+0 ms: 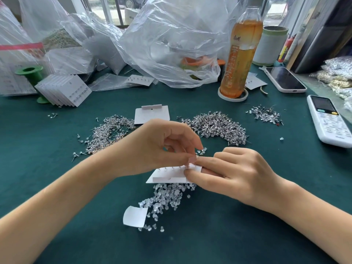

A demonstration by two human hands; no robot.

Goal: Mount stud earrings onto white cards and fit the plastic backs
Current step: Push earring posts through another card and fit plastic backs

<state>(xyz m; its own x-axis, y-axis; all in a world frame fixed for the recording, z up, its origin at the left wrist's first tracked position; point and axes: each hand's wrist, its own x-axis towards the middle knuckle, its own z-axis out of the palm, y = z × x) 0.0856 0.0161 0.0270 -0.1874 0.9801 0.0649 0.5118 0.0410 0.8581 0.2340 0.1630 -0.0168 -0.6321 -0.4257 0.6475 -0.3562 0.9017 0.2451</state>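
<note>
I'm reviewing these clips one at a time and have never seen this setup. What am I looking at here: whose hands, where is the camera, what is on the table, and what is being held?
There is no machine: a person works with bare hands, filmed by one camera worn on the head, looking forward and down. The left hand and right hand together hold a white card with a row of stud posts sticking through it; the fingertips meet at the card's edge, seemingly fitting a back. On the green table lie two piles of stud earrings, a pile of clear plastic backs under the hands, a blank card, a stack of filled cards, a tea bottle, a phone and a remote.
</note>
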